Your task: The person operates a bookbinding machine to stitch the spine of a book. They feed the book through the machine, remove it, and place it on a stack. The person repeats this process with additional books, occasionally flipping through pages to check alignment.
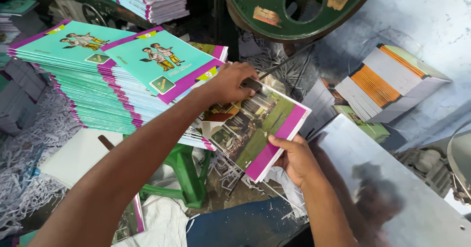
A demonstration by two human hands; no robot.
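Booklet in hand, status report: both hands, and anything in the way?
Left hand on booklet top edge, right hand gripping lower corner. Teal stacks hard against its left. Paper shreds below.

Booklet stack (93, 75) left of metal plate (392, 188), on stool (189, 176)

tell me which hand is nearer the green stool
Left. The left hand rests on the booklet's top edge, up from the green stool; the right hand grips its lower edge, farther right.

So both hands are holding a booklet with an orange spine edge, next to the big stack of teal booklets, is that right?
Not quite: the booklet in the left hand and right hand has a magenta edge, not orange. The head view shows this. The teal stack is beside it.
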